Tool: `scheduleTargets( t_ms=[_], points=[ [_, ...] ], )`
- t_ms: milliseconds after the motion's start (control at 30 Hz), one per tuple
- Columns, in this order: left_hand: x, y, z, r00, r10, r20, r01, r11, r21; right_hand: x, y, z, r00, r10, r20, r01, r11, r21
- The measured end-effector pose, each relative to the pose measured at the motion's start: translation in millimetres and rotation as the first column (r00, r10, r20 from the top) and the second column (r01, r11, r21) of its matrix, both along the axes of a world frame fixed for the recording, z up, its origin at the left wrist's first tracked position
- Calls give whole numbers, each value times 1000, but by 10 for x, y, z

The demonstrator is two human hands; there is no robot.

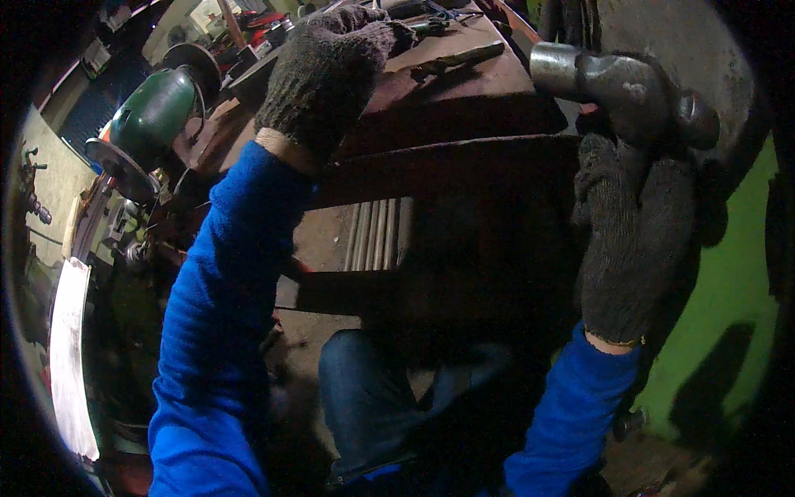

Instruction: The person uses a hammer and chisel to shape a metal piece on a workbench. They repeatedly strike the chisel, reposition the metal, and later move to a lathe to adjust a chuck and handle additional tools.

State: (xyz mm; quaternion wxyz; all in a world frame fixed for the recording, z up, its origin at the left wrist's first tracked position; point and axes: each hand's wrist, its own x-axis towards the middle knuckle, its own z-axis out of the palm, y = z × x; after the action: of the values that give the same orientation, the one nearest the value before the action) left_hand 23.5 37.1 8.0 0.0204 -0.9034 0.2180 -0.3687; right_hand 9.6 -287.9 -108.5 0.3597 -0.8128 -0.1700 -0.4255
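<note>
In my right hand (633,232), gloved in dark knit, is a ball-peen hammer (633,95). Its steel head is raised at the upper right, flat face to the left and rounded end to the right. The handle is hidden behind my closed fingers. My left hand (327,74), in a similar glove, is above the workbench (464,74). Its fingers are curled closed near its far side, and what they hold, if anything, is hidden. Just right of those fingers lies a dark, narrow tool (460,62) on the bench.
A green bench grinder (153,112) stands at the left. Below the bench, several metal rods (373,236) show side by side. A green panel (712,290) is at the right, and a long white strip (73,356) runs along the left side.
</note>
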Motion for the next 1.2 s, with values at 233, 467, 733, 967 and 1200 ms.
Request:
scheduleTargets(
  t_ms=[233,467,733,967,1200],
  points=[
    [-51,-212,71,961,15,-277,-35,997,-68,-278,223,71,977,199,-74,-142,869,474],
    [-60,-147,-47,974,-79,-213,44,985,-166,102,-163,-360,999,-8,-45,7,1000,-24],
    [-100,-326,-79,881,-224,-416,3,883,-469,67,-95,-178,999,-32,-13,32,999,9],
    [-165,-423,-23,905,-131,-405,-23,935,-353,-25,13,-48,993,62,-101,-62,998,10],
    [-132,-459,-51,893,-32,-450,-223,835,-502,-205,-44,117,929,-158,-335,106,980,-170]
  ],
)
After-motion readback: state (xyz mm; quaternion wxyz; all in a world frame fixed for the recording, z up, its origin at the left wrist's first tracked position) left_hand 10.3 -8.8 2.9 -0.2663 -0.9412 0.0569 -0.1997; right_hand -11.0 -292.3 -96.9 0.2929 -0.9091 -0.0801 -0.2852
